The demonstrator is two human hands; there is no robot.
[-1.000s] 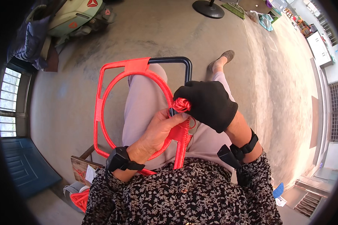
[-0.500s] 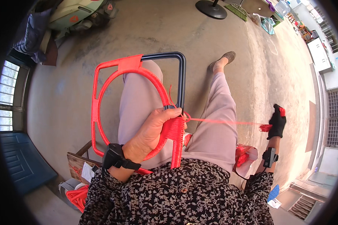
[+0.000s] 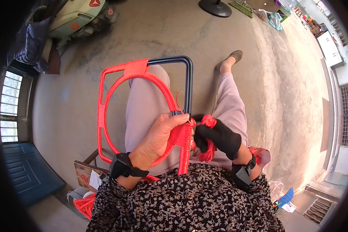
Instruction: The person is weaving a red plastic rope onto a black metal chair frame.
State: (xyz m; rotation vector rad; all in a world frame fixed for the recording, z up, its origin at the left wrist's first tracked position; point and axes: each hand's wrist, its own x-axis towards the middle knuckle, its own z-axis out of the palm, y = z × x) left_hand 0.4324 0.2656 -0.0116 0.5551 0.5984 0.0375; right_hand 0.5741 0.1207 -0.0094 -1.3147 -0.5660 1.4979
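A rectangular frame (image 3: pixel 136 68) with a ring inside it rests over my lap. Red cord wraps most of it, while the upper right corner is bare black tube. My left hand (image 3: pixel 155 136) is closed round its right side, with the thumb pressed near the end of the wrapped stretch. Close beside that edge is my right hand (image 3: pixel 225 140) in a black glove, its fingers closed on a bundle of red cord (image 3: pixel 207 154). Part of the bundle shows above and below the fingers. A short loose red strand stands up by the left thumb.
At the left, a small wooden table (image 3: pixel 85 174) stands near more red-wrapped pieces (image 3: pixel 85 205). A scooter (image 3: pixel 75 19) is at the far left. Ahead are a round black stand base (image 3: pixel 216 8) and a green broom (image 3: pixel 241 8). A red bag (image 3: pixel 263 154) lies by my right leg.
My right hand has come in from far out on the right to the frame's right edge, bringing the cord bundle. The cord is no longer stretched out. My left hand keeps its grip.
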